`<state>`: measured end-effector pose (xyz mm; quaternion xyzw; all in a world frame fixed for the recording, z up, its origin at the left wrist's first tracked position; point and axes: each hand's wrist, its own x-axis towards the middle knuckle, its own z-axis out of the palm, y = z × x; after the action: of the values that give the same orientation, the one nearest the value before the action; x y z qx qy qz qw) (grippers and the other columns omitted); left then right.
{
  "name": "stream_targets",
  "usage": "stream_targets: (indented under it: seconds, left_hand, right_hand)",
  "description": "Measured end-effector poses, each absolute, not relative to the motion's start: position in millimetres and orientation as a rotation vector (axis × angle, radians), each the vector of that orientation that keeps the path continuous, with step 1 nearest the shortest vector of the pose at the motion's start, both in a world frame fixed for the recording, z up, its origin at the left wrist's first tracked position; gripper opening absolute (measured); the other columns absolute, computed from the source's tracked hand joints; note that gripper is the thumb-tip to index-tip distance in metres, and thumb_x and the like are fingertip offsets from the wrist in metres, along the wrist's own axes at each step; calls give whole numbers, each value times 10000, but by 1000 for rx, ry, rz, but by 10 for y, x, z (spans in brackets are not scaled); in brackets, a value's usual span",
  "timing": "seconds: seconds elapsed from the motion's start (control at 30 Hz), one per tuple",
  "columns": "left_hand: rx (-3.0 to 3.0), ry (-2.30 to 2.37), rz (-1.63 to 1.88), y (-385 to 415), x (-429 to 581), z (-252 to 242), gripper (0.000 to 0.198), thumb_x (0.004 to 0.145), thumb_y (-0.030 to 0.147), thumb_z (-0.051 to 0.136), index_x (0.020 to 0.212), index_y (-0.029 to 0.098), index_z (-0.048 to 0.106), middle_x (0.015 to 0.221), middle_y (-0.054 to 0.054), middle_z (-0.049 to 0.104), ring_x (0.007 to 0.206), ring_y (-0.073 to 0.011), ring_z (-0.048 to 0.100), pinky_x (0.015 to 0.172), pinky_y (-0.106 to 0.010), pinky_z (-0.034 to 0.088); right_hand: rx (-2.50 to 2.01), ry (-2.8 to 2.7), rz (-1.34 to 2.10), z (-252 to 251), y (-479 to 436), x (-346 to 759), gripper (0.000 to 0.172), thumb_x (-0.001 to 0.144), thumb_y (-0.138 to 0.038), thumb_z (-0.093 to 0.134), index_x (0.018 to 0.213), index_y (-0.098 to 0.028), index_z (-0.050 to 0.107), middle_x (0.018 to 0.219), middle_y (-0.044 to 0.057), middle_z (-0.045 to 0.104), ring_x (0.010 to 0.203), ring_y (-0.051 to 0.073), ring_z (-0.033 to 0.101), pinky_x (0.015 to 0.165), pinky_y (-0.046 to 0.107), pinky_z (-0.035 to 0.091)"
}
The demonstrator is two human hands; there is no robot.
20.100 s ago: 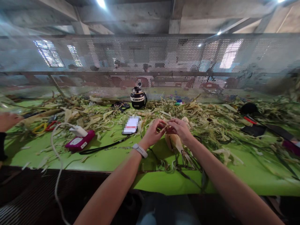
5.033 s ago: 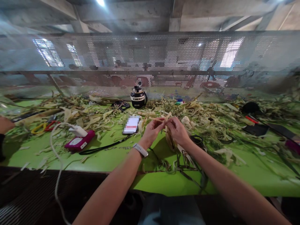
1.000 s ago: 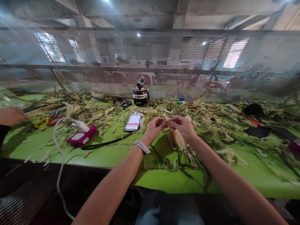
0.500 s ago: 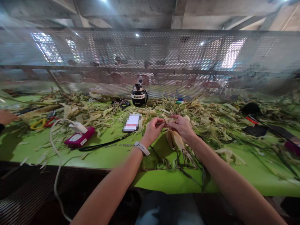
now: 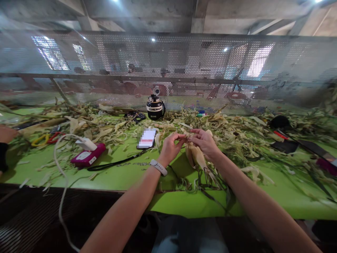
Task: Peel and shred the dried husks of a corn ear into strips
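Note:
My left hand (image 5: pixel 171 147), with a pale band on its wrist, is pinched on the top of a dried husk bundle (image 5: pixel 196 158). My right hand (image 5: pixel 205 142) meets it fingertip to fingertip, closed on the same bundle, whose pale leaves hang below the fingers. Their exact grip is too small to make out. Loose husk strips (image 5: pixel 231 137) lie behind and to the right of the hands. Left of my left hand is a phone (image 5: pixel 147 137) with a lit, partly blurred screen.
A black bottle (image 5: pixel 154 108) stands behind the phone. A magenta power block (image 5: pixel 88 155) with a white charger and cable sits left, near yellow-handled scissors (image 5: pixel 40 140). Another person's hand (image 5: pixel 7 133) is at the far left. Perforated metal screen (image 5: pixel 173 59) rises behind the green table (image 5: pixel 113 179).
The view has shifted slightly, and more of the other person's dark sleeve shows at the left. My hands keep nearly the same pose on the husk bundle.

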<state>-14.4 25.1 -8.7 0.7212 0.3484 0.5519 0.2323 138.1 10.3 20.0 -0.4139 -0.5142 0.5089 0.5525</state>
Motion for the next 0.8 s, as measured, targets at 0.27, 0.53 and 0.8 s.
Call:
stream_targets:
  seconds: [0.27, 0.53, 0.8]
  left_hand:
    - [1948, 779, 1501, 263, -144, -98, 163, 781, 255, 617, 880, 159, 705, 924, -78, 724, 849, -188, 663, 800, -325, 513]
    - [1919, 768, 1525, 227, -134, -91, 186, 785, 288, 621, 921, 170, 667, 927, -68, 708, 867, -183, 655, 811, -321, 509]
    - [1880, 746, 1521, 236, -137, -105, 167, 775, 301, 636, 840, 152, 595, 857, -60, 654, 811, -146, 622, 768, -279, 499]
  right_hand:
    - [-992, -1129, 1413, 252, 107, 1486, 312, 589, -114, 730, 882, -157, 631, 653, -28, 645, 536, 56, 551, 469, 149, 409]
    - [-1022, -1073, 1494, 312, 65, 1496, 212, 699, -60, 642, 880, -170, 644, 682, -21, 661, 558, 59, 580, 488, 142, 469]
    - [-989, -1113, 1440, 278, 97, 1505, 282, 635, -129, 724, 895, -162, 620, 645, -37, 628, 537, 56, 549, 493, 156, 441]
